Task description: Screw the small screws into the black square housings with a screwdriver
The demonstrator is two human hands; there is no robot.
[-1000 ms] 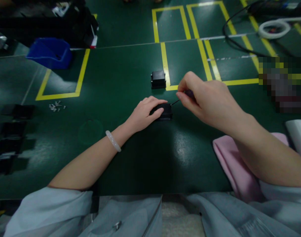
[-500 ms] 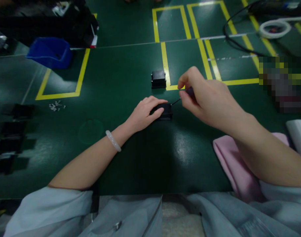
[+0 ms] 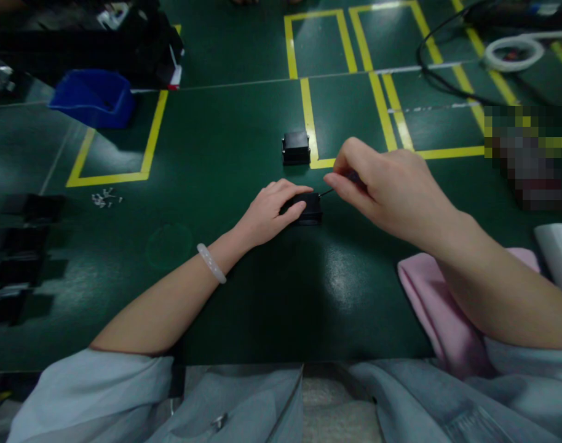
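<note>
My left hand (image 3: 275, 212) is closed round a small black box-shaped part (image 3: 312, 211) lying on the green table, its thumb and fingers gripping the sides. In my right hand (image 3: 377, 184) is a screwdriver (image 3: 326, 192), held by a handle mostly hidden behind the fingers. The thin dark shaft slopes down to the left, and its tip meets the right end of the part at a small bright spot. A second black box-shaped part (image 3: 296, 148) sits just beyond, with small shiny spots at its sides.
Loose screws (image 3: 106, 197) lie on the left, below a blue bin (image 3: 94, 98). Several dark parts (image 3: 29, 255) line the left edge. A pink cloth (image 3: 428, 295) is under my right forearm. Far right are a white coil (image 3: 514, 54) and a black cable (image 3: 428, 71).
My right fingers have shifted slightly left and changed their bend around the screwdriver handle, so less of the shaft shows. My left hand and the black part have stayed in place.
</note>
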